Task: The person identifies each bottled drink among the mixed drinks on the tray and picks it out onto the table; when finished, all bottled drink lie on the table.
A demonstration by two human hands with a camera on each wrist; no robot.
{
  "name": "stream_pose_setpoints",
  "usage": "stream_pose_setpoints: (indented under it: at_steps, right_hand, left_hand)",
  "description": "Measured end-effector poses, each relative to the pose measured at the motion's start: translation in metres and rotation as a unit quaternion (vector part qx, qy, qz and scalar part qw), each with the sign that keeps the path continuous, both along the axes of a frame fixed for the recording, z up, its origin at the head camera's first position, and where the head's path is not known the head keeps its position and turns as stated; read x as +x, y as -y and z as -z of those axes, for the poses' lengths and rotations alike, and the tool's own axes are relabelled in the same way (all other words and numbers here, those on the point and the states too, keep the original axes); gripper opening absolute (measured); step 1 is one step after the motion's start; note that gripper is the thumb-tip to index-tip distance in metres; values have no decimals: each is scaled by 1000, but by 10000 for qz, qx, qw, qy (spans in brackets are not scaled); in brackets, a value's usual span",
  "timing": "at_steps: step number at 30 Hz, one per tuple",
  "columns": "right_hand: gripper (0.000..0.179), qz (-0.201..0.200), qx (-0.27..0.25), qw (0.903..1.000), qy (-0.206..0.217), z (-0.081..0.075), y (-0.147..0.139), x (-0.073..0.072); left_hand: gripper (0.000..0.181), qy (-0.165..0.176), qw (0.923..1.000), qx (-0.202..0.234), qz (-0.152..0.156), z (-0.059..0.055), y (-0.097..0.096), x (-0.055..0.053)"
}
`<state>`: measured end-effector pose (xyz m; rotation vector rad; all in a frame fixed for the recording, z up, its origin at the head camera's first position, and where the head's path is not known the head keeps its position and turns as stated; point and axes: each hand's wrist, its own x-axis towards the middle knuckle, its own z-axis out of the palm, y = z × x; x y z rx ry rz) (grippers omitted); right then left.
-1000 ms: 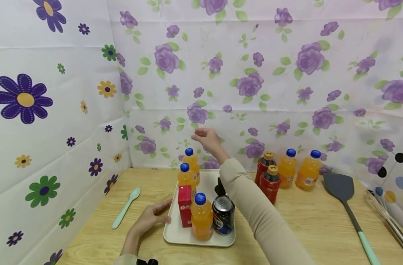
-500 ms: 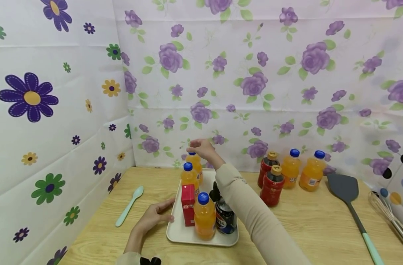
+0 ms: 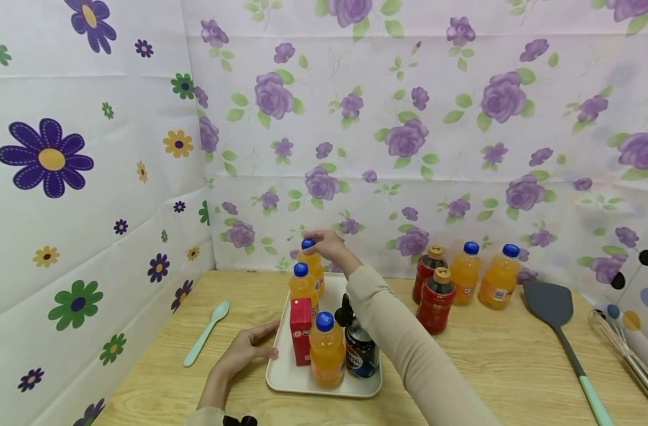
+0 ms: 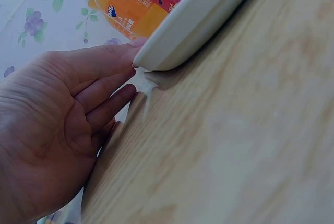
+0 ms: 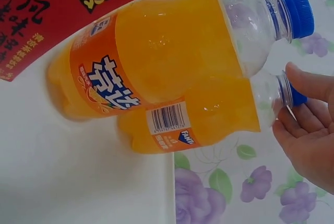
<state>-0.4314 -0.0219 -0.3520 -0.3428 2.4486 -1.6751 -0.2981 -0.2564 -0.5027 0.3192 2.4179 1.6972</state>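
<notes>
The right hand (image 3: 328, 244) had its fingers around the rearmost orange bottle's (image 3: 313, 269) cap, seemingly not yet gripping; the left hand's (image 3: 242, 353) straight fingers steadied the tray (image 3: 281, 378).

The right hand (image 3: 326, 244) touches the cap of the rear orange bottle (image 3: 313, 267) on the white tray (image 3: 287, 378). The left hand (image 3: 244, 350) rests against the tray's left edge on the desk (image 3: 489, 367).

Head view high, forward-down — wrists close, tray (image 3: 287, 378) shared
</notes>
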Motion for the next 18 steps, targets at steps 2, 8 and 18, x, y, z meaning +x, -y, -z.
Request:
stream_pose_setpoints:
  at_steps: [2,8,18]
  right_hand:
    - [49,16,0,10000,17,1,0,0]
    - [45,145,-54,9998,80,3,1,1]
    - [41,447,-288,9986,13,3,3,3]
  left_hand:
    - [70,-26,10000,42,39,1,0,1]
    - [68,-59,9998,123,130,1,1,2]
    - [68,-72,9999,71,120,-1,0,2]
